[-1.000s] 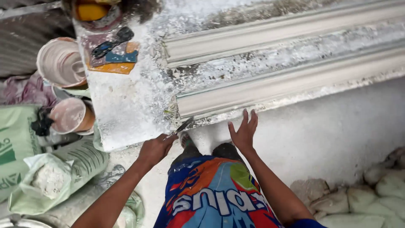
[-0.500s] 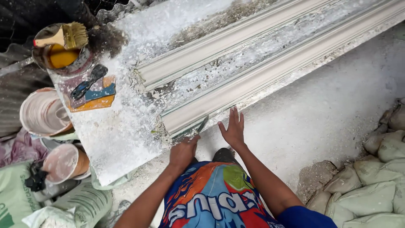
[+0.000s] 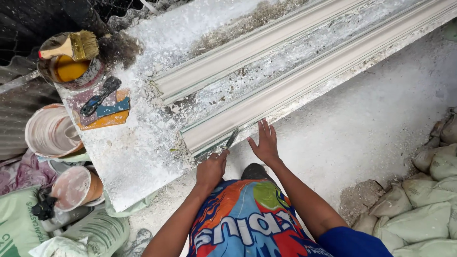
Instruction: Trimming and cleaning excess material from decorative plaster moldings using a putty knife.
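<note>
The powdery bench (image 3: 143, 157) lay open left of the near moulding (image 3: 304, 90), past the left hand (image 3: 212, 167). Farther back, a trowel (image 3: 99, 96) and a tin (image 3: 69, 69) with a brush (image 3: 71, 46) crowded the corner. Buckets (image 3: 50, 131) and sacks (image 3: 428, 209) hemmed the floor on both sides.

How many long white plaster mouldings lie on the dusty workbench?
2. The far long white plaster moulding lies mid-bench; the near long white plaster moulding runs along the bench's front edge, by both hands. Neither's right end shows.
</note>
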